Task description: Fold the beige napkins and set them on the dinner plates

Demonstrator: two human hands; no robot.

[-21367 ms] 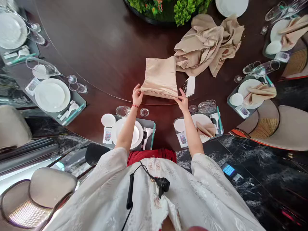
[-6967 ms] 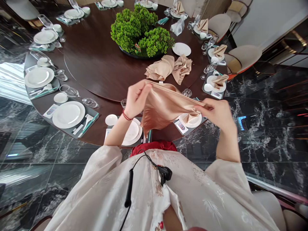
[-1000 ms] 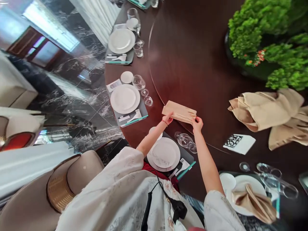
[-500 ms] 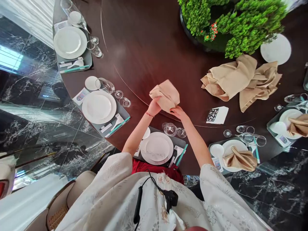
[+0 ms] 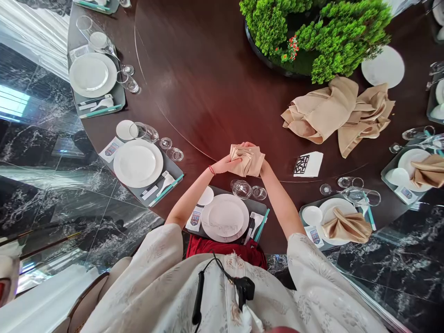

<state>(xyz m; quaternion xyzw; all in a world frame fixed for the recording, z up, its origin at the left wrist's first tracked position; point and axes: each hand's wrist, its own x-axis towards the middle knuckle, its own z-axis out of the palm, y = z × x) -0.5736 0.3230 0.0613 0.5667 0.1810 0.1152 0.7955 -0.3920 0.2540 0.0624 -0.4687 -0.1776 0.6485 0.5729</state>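
A dark round table [image 5: 187, 78] bears a leafy green centerpiece [image 5: 265, 30], a rumpled pile of beige cloths [image 5: 321, 113] near it. At the table's edge, a gray placemat [image 5: 254, 204] carries 2 stacked white plates [image 5: 225, 217]. Just beyond, a folded beige napkin [image 5: 251, 163] is held between a person's 2 hands, left hand [image 5: 224, 164] with thumb on top, right hand [image 5: 264, 165] mostly hidden behind it. A white, black-latticed item [image 5: 314, 164] lies to the right.

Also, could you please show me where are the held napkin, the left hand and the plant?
Held napkin [image 5: 252, 163]: head view, on its folded layers.
Left hand [image 5: 224, 164]: head view, on the back of the hand.
Plant [image 5: 333, 40]: head view, on its green foliage.
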